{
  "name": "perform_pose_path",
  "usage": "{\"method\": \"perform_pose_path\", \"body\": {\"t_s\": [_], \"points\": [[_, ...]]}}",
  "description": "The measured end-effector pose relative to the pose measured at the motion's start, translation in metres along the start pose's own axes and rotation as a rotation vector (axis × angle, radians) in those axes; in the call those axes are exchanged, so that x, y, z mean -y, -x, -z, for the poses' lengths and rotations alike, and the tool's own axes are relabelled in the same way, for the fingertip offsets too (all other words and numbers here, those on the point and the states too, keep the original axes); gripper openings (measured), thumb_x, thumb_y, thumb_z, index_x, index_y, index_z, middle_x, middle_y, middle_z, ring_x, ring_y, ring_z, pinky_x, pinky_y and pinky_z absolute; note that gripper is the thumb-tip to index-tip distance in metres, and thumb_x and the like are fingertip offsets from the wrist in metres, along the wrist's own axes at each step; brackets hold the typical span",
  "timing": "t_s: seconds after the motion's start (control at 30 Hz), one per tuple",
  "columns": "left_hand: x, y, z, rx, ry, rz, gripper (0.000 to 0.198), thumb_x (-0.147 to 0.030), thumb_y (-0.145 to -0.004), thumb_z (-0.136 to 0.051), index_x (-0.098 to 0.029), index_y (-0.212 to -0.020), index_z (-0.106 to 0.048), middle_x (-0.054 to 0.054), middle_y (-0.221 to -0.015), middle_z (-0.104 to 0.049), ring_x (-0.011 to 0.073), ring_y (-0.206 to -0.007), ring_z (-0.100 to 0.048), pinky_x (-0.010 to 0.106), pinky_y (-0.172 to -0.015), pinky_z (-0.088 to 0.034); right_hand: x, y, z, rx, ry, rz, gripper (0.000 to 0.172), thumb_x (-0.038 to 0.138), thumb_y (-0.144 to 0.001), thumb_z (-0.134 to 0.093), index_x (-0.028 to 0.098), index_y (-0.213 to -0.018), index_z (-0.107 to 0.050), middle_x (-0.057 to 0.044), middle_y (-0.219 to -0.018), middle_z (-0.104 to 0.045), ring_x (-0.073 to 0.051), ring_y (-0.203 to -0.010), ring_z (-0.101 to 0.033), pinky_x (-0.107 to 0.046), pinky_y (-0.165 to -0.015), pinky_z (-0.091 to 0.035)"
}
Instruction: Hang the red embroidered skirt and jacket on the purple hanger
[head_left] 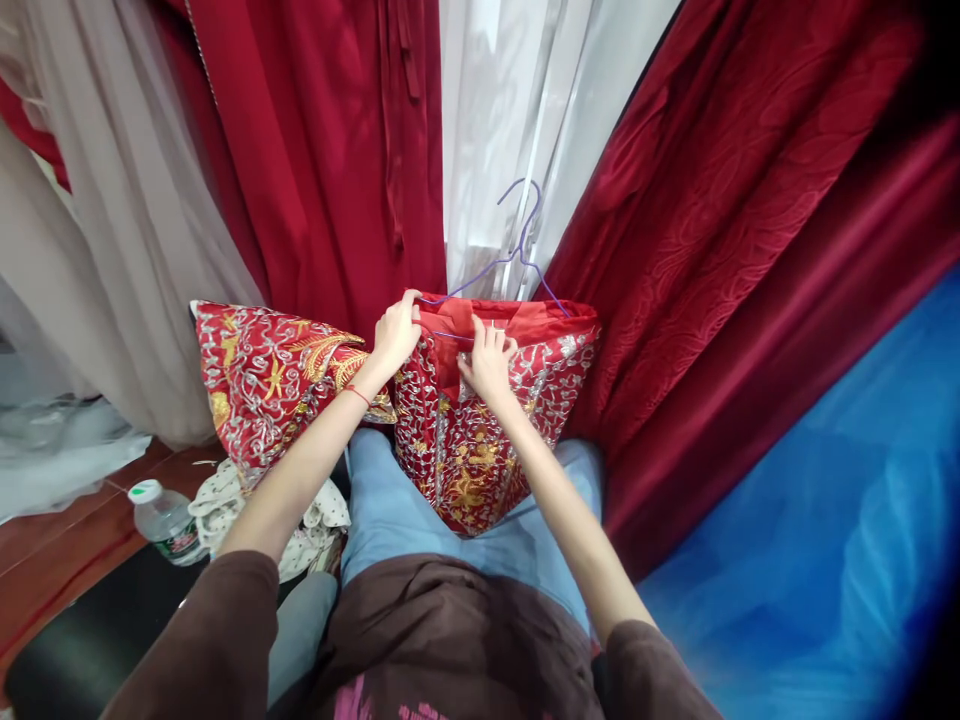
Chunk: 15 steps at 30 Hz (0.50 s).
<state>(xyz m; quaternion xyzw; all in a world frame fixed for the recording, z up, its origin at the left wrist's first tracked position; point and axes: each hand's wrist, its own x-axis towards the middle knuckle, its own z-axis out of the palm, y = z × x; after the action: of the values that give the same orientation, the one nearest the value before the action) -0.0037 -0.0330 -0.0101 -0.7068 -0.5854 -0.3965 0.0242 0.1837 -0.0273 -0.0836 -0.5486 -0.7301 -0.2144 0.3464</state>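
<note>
A red jacket (480, 455) with gold and silver embroidery hangs on a thin purple wire hanger (520, 240) in front of my legs. Its red lining shows at the open neckline, and one embroidered sleeve (274, 375) sticks out to the left. My left hand (397, 330) is closed on the jacket's left shoulder edge, close to one end of the hanger. At the middle of the neckline, my right hand (489, 362) pinches the front edge with bent fingers. Part of the hanger's lower bar lies inside the neckline, between my hands.
Red dresses (330, 150) and a pale gown (127, 200) hang behind on the left. Dark red garments (735, 220) and blue fabric (840, 520) fill the right. A plastic bottle (166, 520) and a dotted white cloth (319, 510) are by a black seat (90, 640).
</note>
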Motion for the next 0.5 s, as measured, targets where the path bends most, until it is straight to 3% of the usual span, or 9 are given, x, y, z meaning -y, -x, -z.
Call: {"method": "perform_pose_path", "body": {"t_s": [0.13,0.2,0.3,0.4,0.5], "points": [[-0.008,0.032,-0.008,-0.134,0.07,-0.061,0.039,-0.024,-0.101,-0.032,-0.022,-0.132,-0.056,0.011,-0.127,-0.066,0.0246,-0.117,-0.063,0.035,-0.099,-0.048,0.008,0.02,-0.003,-0.064,0.02,-0.148,0.04,0.028,-0.095,-0.039,0.024,-0.126,-0.065,-0.021,-0.123,-0.053,-0.039,-0.112,-0.045,-0.058,-0.093,-0.033],[-0.011,0.046,-0.014,-0.172,0.079,-0.084,0.036,-0.025,-0.102,-0.032,-0.023,-0.124,-0.06,0.011,-0.123,-0.065,0.0242,-0.114,-0.063,0.034,-0.098,-0.048,0.01,0.03,-0.002,-0.137,0.013,-0.186,0.039,0.032,-0.097,-0.04,0.028,-0.125,-0.065,-0.02,-0.129,-0.051,-0.04,-0.116,-0.044,-0.059,-0.093,-0.032],[-0.011,0.058,-0.022,-0.187,0.086,-0.067,0.033,-0.024,-0.102,-0.033,-0.022,-0.115,-0.063,0.012,-0.119,-0.063,0.0237,-0.109,-0.064,0.034,-0.097,-0.049,0.013,0.036,-0.001,-0.194,-0.016,-0.117,0.04,0.035,-0.098,-0.041,0.032,-0.132,-0.062,-0.02,-0.141,-0.045,-0.043,-0.124,-0.039,-0.061,-0.093,-0.032],[-0.011,0.056,-0.025,-0.183,0.106,-0.043,0.032,-0.022,-0.102,-0.033,-0.022,-0.111,-0.063,0.011,-0.12,-0.063,0.0233,-0.109,-0.064,0.034,-0.098,-0.048,0.019,0.027,-0.002,-0.134,0.014,-0.064,0.042,0.035,-0.099,-0.039,0.029,-0.135,-0.06,-0.021,-0.144,-0.043,-0.043,-0.128,-0.037,-0.061,-0.096,-0.032],[-0.012,0.038,-0.02,-0.189,0.143,-0.07,0.03,-0.021,-0.1,-0.036,-0.021,-0.107,-0.064,0.011,-0.119,-0.065,0.0231,-0.111,-0.063,0.035,-0.101,-0.048,0.025,0.009,-0.006,-0.034,0.066,-0.043,0.042,0.029,-0.098,-0.041,0.025,-0.136,-0.059,-0.022,-0.147,-0.042,-0.043,-0.132,-0.035,-0.062,-0.099,-0.031]]}}
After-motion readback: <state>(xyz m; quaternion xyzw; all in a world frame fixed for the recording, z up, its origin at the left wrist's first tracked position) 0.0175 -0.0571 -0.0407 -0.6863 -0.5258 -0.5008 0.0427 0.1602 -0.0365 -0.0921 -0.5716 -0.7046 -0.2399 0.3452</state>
